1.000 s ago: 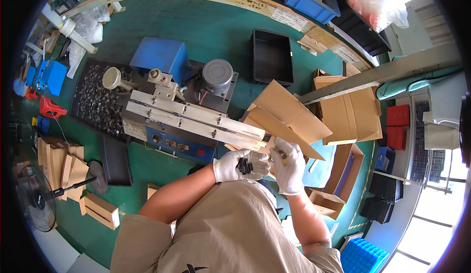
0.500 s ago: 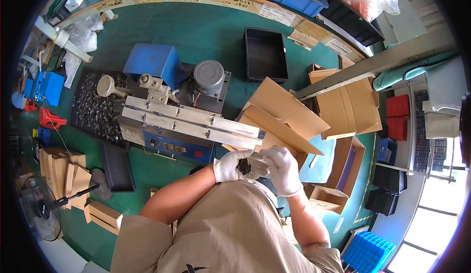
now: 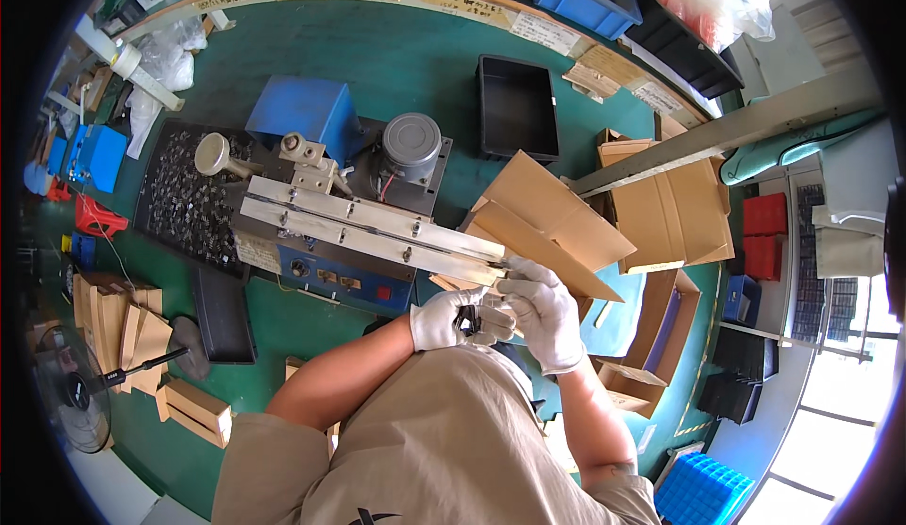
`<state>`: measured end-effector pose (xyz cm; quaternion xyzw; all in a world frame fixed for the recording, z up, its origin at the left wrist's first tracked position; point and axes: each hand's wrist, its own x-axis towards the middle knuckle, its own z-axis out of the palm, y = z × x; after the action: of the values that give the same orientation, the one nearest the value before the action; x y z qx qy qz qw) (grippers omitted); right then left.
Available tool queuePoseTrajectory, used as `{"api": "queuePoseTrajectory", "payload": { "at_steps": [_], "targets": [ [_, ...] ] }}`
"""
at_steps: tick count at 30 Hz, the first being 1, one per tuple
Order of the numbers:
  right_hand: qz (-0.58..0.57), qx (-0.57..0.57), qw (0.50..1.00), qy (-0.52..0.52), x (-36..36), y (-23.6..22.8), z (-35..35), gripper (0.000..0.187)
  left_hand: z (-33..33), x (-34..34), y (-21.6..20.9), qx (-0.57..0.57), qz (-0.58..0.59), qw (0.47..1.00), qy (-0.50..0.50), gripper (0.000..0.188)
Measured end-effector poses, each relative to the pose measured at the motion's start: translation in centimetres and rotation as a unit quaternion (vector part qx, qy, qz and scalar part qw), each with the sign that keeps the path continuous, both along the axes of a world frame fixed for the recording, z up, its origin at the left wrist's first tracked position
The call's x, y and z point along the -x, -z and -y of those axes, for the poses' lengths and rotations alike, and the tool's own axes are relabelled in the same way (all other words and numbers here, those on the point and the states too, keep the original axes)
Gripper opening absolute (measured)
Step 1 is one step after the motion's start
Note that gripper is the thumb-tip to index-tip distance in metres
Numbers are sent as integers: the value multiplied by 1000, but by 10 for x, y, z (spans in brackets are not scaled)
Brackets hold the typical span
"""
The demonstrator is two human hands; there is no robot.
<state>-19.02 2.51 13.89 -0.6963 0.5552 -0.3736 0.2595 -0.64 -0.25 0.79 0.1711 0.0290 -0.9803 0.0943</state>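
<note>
Holding a small dark part point(image 3: 467, 318) between both gloved hands, the person works just off the right-hand end of the long metal rail point(image 3: 373, 233) of a bench machine near the front edge of the green desk point(image 3: 415, 63); the left hand point(image 3: 445, 318) is curled around the part, fingers pressed together on it; the right hand point(image 3: 545, 310) pinches it from the other side, its fingertips up near the rail's tip. Judging from this, the part could slip, since gloves dull the feel and it is largely hidden between the palms; it would likely drop into the open cardboard box point(image 3: 552, 223) just behind, or to the floor past the desk edge. Fingers so near the rail end risk a nip if the machine's grey motor point(image 3: 411, 143) runs. The tray of small dark parts point(image 3: 193, 200) sits well apart, toward the left edge.
</note>
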Motion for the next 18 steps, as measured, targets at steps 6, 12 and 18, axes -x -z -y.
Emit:
{"api": "queuePoseTrajectory", "payload": {
  "at_steps": [6, 12, 18],
  "targets": [
    [-33, -82, 989, 117, 8, -9, -4, 24, 0, 1, -2, -8, 22, 1000, 21, 58],
    [-164, -37, 985, 39, 5, -11, 10, 33, -2, 0, 1, -9, -5, 1000, 20, 58],
    [-154, -5, 988, 33, 0, -8, 16, 30, -3, 0, 7, -19, -1, 1000, 20, 56]
  ]
}}
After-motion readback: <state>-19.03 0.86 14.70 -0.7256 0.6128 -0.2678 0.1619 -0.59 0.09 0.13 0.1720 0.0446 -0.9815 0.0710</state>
